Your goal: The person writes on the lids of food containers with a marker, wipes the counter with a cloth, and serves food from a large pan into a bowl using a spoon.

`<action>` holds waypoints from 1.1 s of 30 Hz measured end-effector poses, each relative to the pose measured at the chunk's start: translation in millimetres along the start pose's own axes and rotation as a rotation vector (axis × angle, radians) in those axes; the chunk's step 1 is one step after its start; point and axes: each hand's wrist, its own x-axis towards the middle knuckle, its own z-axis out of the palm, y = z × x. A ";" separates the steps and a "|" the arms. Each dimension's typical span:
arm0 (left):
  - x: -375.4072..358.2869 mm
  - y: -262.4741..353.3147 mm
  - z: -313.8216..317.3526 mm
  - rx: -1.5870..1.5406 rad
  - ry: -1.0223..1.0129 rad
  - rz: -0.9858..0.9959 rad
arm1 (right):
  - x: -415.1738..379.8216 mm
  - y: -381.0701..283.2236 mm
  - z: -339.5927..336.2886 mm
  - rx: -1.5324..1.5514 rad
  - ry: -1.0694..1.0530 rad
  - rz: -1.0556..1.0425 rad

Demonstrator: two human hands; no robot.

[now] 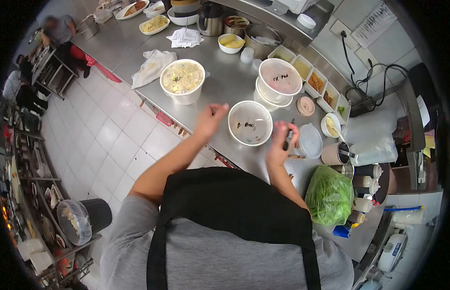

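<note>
My right hand (279, 145) is closed around a black marker (286, 143), just right of a round white tub (250, 123) with a clear lid and black handwriting on it. On that tub's other side, my left hand (211, 119) hangs apart from it, fingers curled in and nothing visible in them. A second lidded tub (183, 79), marked in black and filled with yellowish food, stands beyond my left hand. Behind the middle tub, another marked tub (280, 79) with pinkish contents is stacked on a white one (269, 102).
Condiment trays (316, 81) line the counter's back right. A spare clear lid (310, 140), a bag of green leaves (330, 194) and several squeeze bottles (363, 205) are at the right. A white cloth (155, 66) lies left. Two people work at far left.
</note>
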 end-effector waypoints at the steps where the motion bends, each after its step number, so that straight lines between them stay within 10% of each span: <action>1: -13.5 -7.6 13.4 -0.103 -0.053 -0.083 | -8.1 7.9 0.8 -0.118 -0.010 -0.009; 5: -50.8 -16.4 39.9 -0.396 -0.198 0.031 | -30.6 -19.2 1.1 -0.062 -0.221 -0.078; 13: -55.5 77.0 -47.4 -0.040 0.197 0.276 | -10.2 -104.5 77.5 0.227 -0.521 -0.151; 21: 33.2 102.2 -147.5 -0.028 0.308 0.069 | 31.4 -78.1 213.8 0.105 -0.598 -0.276; 26: 33.8 54.5 -163.1 -0.249 0.370 0.079 | 20.6 -90.5 123.4 0.101 -0.274 -0.713; 29: 20.9 26.1 -152.8 -0.540 0.339 -0.220 | 58.1 -55.4 46.2 -0.067 0.178 -0.566; 33: 66.4 -9.9 -123.3 -0.772 0.205 -0.065 | 105.6 8.2 12.3 0.137 0.291 -0.006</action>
